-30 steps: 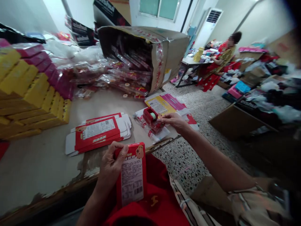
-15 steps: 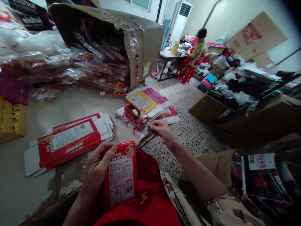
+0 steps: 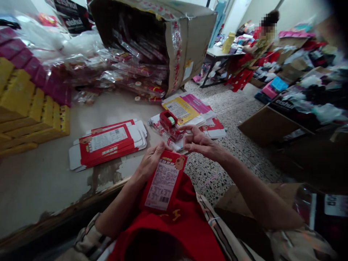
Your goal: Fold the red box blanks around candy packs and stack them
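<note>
A slim red printed carton (image 3: 164, 181) stands tilted in front of my red apron, its label side facing me. My left hand (image 3: 150, 159) grips it at the upper left edge, thumb near its top. Beyond the carton's top right corner is my right hand (image 3: 202, 143), forefinger stretched out and apart from the thumb; nothing shows clearly between them. Close to those fingertips sits a red tape dispenser (image 3: 169, 122) with a pale green roll. Whether a bit of tape sticks to the fingers is too small to tell.
Flat red cartons (image 3: 104, 145) lie stacked on the table (image 3: 108, 185), whose front edge is worn. Yellow and purple flat cartons (image 3: 187, 108) lie behind the dispenser. Yellow boxes (image 3: 32, 108) are piled left. A large cardboard box (image 3: 194, 47) spills bagged goods. Another person (image 3: 255, 50) stands farther off.
My view has shifted left, and the carton appears farther up and right. My right hand's fingers have gone from a pinch beside the dispenser to spread apart. My left hand keeps hold of the carton.
</note>
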Available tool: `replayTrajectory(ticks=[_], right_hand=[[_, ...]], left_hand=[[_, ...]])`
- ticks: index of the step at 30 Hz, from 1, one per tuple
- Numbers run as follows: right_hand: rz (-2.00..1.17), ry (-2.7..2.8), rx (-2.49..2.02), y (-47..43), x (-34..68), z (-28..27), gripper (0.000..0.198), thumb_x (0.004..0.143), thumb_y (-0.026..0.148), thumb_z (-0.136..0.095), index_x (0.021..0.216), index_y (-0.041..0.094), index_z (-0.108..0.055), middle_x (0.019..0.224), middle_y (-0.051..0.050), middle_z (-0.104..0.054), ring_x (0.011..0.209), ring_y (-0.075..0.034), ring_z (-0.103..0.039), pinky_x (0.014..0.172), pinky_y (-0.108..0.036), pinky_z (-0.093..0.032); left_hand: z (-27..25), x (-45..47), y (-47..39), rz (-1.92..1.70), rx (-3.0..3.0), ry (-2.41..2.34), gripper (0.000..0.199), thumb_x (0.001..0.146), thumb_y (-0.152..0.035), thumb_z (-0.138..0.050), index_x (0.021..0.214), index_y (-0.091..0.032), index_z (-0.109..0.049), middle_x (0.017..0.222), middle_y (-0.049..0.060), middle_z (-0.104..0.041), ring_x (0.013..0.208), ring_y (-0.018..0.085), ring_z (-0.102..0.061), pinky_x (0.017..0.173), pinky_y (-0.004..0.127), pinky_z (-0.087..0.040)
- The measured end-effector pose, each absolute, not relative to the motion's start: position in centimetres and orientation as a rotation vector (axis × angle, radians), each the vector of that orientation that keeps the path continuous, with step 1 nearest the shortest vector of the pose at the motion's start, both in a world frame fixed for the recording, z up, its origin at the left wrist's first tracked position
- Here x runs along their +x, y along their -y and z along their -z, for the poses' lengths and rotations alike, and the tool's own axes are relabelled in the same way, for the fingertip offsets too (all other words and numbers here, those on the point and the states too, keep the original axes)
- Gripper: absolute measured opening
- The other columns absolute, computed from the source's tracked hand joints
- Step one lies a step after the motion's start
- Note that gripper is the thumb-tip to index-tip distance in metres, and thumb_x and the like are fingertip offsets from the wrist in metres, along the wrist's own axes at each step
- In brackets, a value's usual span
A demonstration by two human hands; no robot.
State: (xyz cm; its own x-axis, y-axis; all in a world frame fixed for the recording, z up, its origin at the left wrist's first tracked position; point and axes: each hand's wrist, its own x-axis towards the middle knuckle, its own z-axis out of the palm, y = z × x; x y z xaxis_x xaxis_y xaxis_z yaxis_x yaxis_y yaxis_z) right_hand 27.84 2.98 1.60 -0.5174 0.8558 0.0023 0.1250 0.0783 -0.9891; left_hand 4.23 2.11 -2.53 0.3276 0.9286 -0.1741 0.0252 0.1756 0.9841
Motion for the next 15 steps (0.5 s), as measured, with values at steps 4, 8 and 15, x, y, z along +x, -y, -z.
replayTrajectory(ticks=[4,8,15], right_hand=[[-1.539,2.028,-0.816,-4.6,25.6,-2.5,0.046,0.095,0.023,-0.059,0.138,0.026,-0.045,0.077,0.006,-0.048,0.069,-0.014,-0.046,0.066,-0.027,-0.041],[-1.537,2.182,-0.77,-5.7,25.0,-2.2,0.041,0.097,0.02,-0.054,0.136,0.025,-0.046,0.079,0.006,-0.05,0.069,-0.014,-0.045,0.068,-0.027,-0.042],[-1.612,2.119,-0.877,-5.1,24.6,-0.7,0.056,0.093,0.034,-0.072,0.143,0.023,-0.049,0.079,0.005,-0.055,0.066,-0.012,-0.055,0.057,-0.021,-0.046]], left_hand=[[2.5,4.8,-1.9,-0.868,1.198,-0.994,0.069,0.088,-0.081,-0.049,0.086,-0.016,-0.07,0.064,0.001,-0.064,0.055,0.014,-0.055,0.052,0.025,-0.043],[2.9,4.5,-1.7,-0.904,1.241,-0.908,0.047,0.082,-0.063,-0.074,0.082,-0.017,-0.064,0.066,-0.003,-0.061,0.056,0.01,-0.052,0.053,0.022,-0.04],[2.9,3.5,0.7,-0.883,1.15,-0.774,0.039,0.072,-0.036,-0.089,0.093,-0.017,-0.063,0.08,0.0,-0.067,0.068,0.01,-0.059,0.065,0.022,-0.048]])
